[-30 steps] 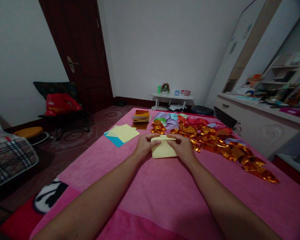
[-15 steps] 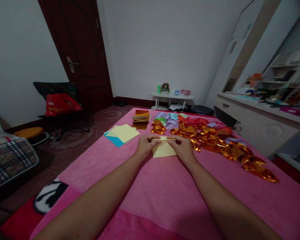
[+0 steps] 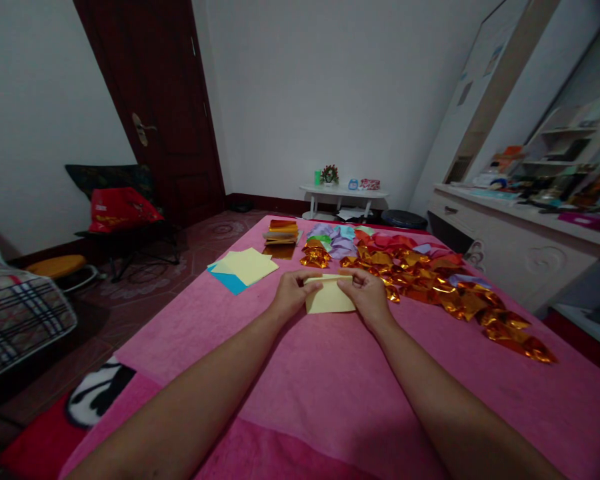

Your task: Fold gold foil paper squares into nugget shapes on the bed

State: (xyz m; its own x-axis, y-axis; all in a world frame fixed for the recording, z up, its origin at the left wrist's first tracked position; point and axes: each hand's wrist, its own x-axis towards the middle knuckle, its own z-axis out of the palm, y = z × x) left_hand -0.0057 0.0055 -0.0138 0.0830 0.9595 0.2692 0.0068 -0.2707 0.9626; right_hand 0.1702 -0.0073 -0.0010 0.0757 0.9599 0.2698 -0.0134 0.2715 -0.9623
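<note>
A pale yellow sheet of paper, folded along its far edge, is held between my two hands over the pink cloth. My left hand pinches its left side, thumb on top and fingers behind. On the right side my right hand grips it the same way, the thumb pressed near the fold. Left of my hands lie loose yellow sheets with a blue sheet under them. Beyond them is a stack of gold foil paper. Folded gold foil pieces spread to the right.
Folded purple paper pieces and red ones lie at the far side of the cloth. A white side table stands by the wall. At the left, a folding chair carries a red bag; a cluttered dresser is at the right.
My thumbs have shifted slightly on the folded yellow paper, and its fold shows a little more between my hands. Both hands keep their hold; the other things lie as before.
</note>
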